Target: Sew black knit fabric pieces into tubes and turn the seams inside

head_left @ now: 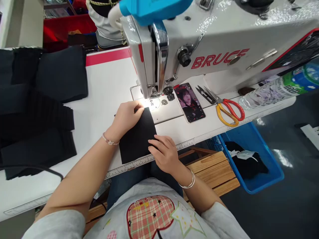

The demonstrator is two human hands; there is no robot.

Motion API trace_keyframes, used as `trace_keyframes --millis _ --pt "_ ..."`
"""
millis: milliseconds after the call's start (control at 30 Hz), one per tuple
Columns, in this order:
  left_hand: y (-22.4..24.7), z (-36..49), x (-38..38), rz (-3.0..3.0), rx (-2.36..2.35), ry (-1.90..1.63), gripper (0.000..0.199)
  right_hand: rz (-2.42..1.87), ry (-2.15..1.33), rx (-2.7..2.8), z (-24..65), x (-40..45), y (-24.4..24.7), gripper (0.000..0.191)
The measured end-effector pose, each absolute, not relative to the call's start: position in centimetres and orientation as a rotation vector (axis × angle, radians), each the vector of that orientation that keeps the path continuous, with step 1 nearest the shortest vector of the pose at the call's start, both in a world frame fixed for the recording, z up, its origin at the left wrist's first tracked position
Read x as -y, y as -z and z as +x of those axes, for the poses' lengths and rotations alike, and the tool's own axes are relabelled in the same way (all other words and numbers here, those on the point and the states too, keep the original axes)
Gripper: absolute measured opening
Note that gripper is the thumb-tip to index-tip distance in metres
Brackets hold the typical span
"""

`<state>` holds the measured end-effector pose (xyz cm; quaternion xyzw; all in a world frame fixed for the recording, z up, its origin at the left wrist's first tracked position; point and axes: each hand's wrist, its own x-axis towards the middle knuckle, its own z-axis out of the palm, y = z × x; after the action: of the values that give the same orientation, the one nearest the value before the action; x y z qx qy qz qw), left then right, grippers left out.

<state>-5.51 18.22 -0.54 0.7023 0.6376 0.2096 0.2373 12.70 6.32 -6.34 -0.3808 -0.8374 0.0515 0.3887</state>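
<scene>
A black fabric piece (138,137) lies flat on the white sewing table, between my hands, its top edge close to the lit needle area of the sewing machine (211,43). My left hand (127,117) is at the fabric's upper left edge, thumb and index finger pinched together on it near the presser foot. At the lower right edge, my right hand (164,152) touches the cloth with its fingertips, the fingers slightly bent and apart. The fabric's lower edge reaches the ruler strip (139,162) at the table's front.
Stacks of dark fabric (61,73) cover the table's left. Right of the needle lie a phone (189,103), black snips (205,95), scissors (230,111) and a plastic bottle (271,93). A blue basket (271,169) stands below, beside a wooden stool (214,169).
</scene>
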Motion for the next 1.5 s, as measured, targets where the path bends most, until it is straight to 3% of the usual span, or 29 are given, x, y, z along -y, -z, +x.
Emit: trace_keyframes --millis 333,1500 --pt "0.7 -4.4 -18.2 1.977 -1.788 -0.519 0.017 -1.041 -0.264 2.151 13.5 -6.5 5.7 0.021" --pt "1.1 -4.3 -18.7 2.138 -1.797 -0.401 0.015 -1.004 -0.239 2.157 13.7 -6.7 6.3 0.023"
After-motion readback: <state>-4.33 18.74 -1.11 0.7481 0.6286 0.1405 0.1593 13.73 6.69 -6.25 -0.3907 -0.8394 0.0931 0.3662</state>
